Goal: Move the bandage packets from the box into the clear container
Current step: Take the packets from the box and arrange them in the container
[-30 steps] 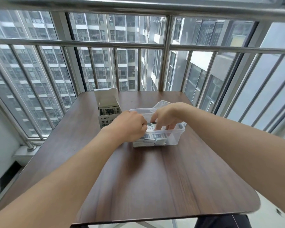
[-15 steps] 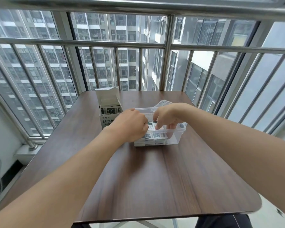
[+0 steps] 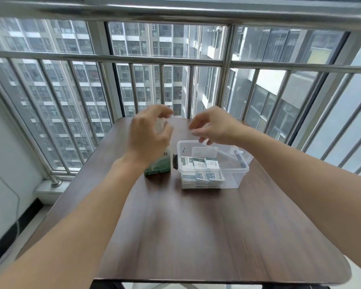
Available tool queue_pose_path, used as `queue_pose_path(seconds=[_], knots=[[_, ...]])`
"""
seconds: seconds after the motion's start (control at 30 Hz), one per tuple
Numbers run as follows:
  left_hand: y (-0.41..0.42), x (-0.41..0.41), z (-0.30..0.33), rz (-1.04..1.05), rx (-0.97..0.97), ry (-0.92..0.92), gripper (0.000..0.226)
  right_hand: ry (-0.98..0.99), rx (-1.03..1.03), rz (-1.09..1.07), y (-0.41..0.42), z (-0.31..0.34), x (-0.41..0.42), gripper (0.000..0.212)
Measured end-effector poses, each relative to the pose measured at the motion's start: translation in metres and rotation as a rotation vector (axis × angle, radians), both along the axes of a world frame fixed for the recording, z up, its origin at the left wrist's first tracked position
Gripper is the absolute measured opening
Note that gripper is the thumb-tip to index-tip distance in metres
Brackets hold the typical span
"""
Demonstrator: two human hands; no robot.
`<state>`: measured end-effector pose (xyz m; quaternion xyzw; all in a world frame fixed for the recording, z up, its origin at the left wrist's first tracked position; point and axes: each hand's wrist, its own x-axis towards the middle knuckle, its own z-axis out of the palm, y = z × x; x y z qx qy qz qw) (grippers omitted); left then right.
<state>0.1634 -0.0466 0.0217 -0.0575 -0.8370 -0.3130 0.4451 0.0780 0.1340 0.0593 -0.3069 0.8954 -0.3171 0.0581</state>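
The clear container (image 3: 236, 176) stands on the table's far half with several white-and-green bandage packets (image 3: 200, 163) stacked in its left part. Left of it stands the green-and-white bandage box (image 3: 158, 166), mostly hidden behind my left hand. My left hand (image 3: 149, 136) hovers above the box, blurred, fingers curled apart and holding nothing. Above the container's far rim, my right hand (image 3: 212, 127) floats with fingers spread and empty. What is inside the box cannot be seen.
The brown wooden table (image 3: 196, 236) has rounded corners. The container's clear lid (image 3: 243, 155) lies behind the container on the right. A steel railing (image 3: 175, 59) and windows stand just past the far edge.
Both hands have lifted out of the container and now hover above it, open. The view has tilted, so box and container sit lower in the frame.
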Motion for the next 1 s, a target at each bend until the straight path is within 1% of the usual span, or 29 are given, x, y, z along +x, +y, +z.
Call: queue_pose_path(seconds=[0.03, 0.07, 0.1, 0.13, 0.17, 0.23, 0.3, 0.33, 0.37, 0.43, 0.47, 0.53, 0.57, 0.6, 0.63, 0.67, 0.7, 0.73, 0.8, 0.9, 1.0], knots=[[-0.012, 0.004, 0.001, 0.054, 0.158, 0.065, 0.025, 0.062, -0.081, 0.053, -0.008, 0.004, 0.007, 0.014], [-0.023, 0.007, 0.000, 0.094, 0.324, 0.080, 0.029, 0.127, -0.118, 0.104, -0.016, 0.010, 0.015, 0.011], [-0.033, 0.007, -0.004, 0.111, 0.483, 0.033, 0.037, 0.191, -0.117, 0.150, -0.024, 0.015, 0.023, 0.010], [-0.044, 0.009, -0.009, 0.105, 0.594, -0.064, 0.047, 0.253, -0.082, 0.187, -0.035, 0.019, 0.030, 0.010], [-0.053, 0.011, -0.015, 0.069, 0.653, -0.199, 0.059, 0.311, -0.022, 0.214, -0.048, 0.022, 0.035, 0.011], [-0.062, 0.010, -0.033, -0.094, 0.702, -0.475, 0.085, 0.412, 0.132, 0.241, -0.072, 0.024, 0.038, 0.017], [-0.065, 0.009, -0.047, -0.206, 0.719, -0.664, 0.115, 0.490, 0.312, 0.229, -0.096, 0.019, 0.036, 0.024], [-0.066, 0.006, -0.055, -0.224, 0.703, -0.722, 0.123, 0.517, 0.394, 0.213, -0.104, 0.014, 0.033, 0.023], [-0.067, 0.002, -0.061, -0.236, 0.672, -0.747, 0.118, 0.534, 0.455, 0.196, -0.109, 0.010, 0.031, 0.018], [-0.068, -0.004, -0.071, -0.213, 0.575, -0.726, 0.089, 0.556, 0.529, 0.161, -0.114, 0.003, 0.027, 0.016], [-0.070, -0.005, -0.074, -0.210, 0.554, -0.695, 0.082, 0.583, 0.538, 0.141, -0.113, -0.002, 0.026, 0.018], [-0.070, -0.003, -0.070, -0.223, 0.535, -0.591, 0.078, 0.638, 0.506, 0.107, -0.109, -0.009, 0.024, 0.016], [-0.072, 0.000, -0.067, -0.214, 0.500, -0.520, 0.073, 0.653, 0.464, 0.101, -0.107, -0.013, 0.024, 0.016], [-0.072, 0.004, -0.061, -0.184, 0.441, -0.451, 0.070, 0.655, 0.425, 0.089, -0.105, -0.016, 0.023, 0.020], [-0.074, 0.007, -0.058, -0.146, 0.390, -0.399, 0.069, 0.659, 0.382, 0.080, -0.103, -0.019, 0.024, 0.020], [-0.076, 0.009, -0.056, -0.123, 0.367, -0.357, 0.070, 0.680, 0.358, 0.063, -0.103, -0.022, 0.025, 0.013], [-0.079, 0.008, -0.057, -0.127, 0.383, -0.336, 0.072, 0.710, 0.339, 0.062, -0.102, -0.024, 0.025, 0.007], [-0.080, 0.009, -0.057, -0.138, 0.411, -0.333, 0.073, 0.727, 0.339, 0.062, -0.102, -0.026, 0.026, 0.007], [-0.081, 0.010, -0.058, -0.152, 0.444, -0.350, 0.073, 0.702, 0.347, 0.103, -0.103, -0.027, 0.028, 0.013], [-0.079, 0.009, -0.058, -0.205, 0.491, -0.361, 0.075, 0.613, 0.333, 0.147, -0.099, -0.020, 0.030, 0.014], [-0.079, 0.009, -0.059, -0.246, 0.517, -0.394, 0.077, 0.544, 0.331, 0.166, -0.095, -0.016, 0.029, 0.023]])
